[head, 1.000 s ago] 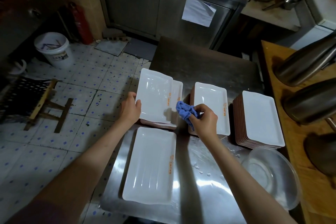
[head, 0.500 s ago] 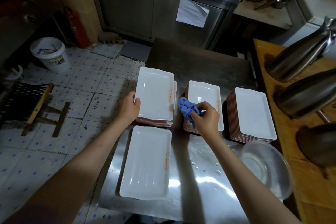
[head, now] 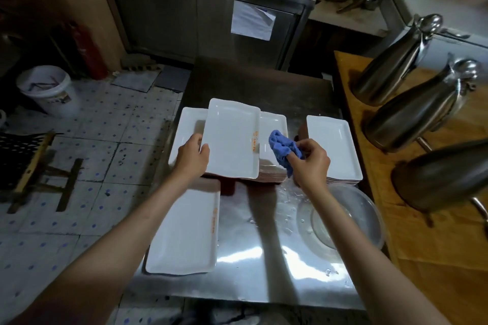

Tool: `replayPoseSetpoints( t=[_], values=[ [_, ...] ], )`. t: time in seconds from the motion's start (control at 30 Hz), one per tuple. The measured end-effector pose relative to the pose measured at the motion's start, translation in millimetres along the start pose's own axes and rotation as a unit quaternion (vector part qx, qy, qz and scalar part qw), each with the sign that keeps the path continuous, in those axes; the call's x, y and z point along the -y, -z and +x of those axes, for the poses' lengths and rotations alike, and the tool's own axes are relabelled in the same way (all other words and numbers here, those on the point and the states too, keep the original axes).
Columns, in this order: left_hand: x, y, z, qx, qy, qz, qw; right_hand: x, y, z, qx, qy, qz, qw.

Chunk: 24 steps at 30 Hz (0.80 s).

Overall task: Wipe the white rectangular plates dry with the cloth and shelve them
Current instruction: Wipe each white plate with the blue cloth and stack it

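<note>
Left hand (head: 191,157) grips the near-left edge of a white plate (head: 231,140), lifted over the steel table (head: 264,253) and overlapping the plate stacks (head: 334,148) at twelve o'clock. At its three o'clock, right hand (head: 310,161) pinches the bunched blue cloth (head: 284,149).

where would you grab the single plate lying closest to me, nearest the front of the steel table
Take the near plate by its raised left long rim, coming from the left with the thumb on top. It lies flat along the steel table edge, so fingers can slip beneath there. The left hand now grips another plate.
</note>
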State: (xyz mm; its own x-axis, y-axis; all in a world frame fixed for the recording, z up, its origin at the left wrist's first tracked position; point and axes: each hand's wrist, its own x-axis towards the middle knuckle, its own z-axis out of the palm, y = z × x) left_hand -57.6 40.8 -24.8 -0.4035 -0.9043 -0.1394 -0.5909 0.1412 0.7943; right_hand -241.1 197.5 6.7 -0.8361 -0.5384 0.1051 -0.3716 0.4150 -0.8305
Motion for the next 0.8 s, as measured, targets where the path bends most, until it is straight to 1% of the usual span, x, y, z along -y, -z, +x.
replayPoseSetpoints(
  t=[0.07,0.23,0.4,0.57,0.7,0.8],
  values=[
    [-5,-11,-8,0.011,0.001,-0.017,1.0,-5,14,-1,-0.008,-0.006,-0.006,1.0],
    [-25,-41,-30,0.045,0.002,-0.008,0.999,-22,47,-3,-0.019,-0.015,-0.021,0.999],
    [-38,-72,-47,0.071,-0.013,-0.006,0.997,-40,80,-3,-0.029,-0.005,-0.026,0.999],
    [-51,-101,-64,0.076,-0.021,0.005,0.997,-64,106,-1,-0.035,-0.006,-0.021,0.999],
    [-61,-124,-75,0.114,-0.007,-0.062,0.992,-78,125,1,-0.033,0.002,-0.026,0.999],
    [-66,-138,-81,0.123,-0.002,-0.075,0.99,-85,138,0,-0.036,-0.003,-0.019,0.999]
  ],
)
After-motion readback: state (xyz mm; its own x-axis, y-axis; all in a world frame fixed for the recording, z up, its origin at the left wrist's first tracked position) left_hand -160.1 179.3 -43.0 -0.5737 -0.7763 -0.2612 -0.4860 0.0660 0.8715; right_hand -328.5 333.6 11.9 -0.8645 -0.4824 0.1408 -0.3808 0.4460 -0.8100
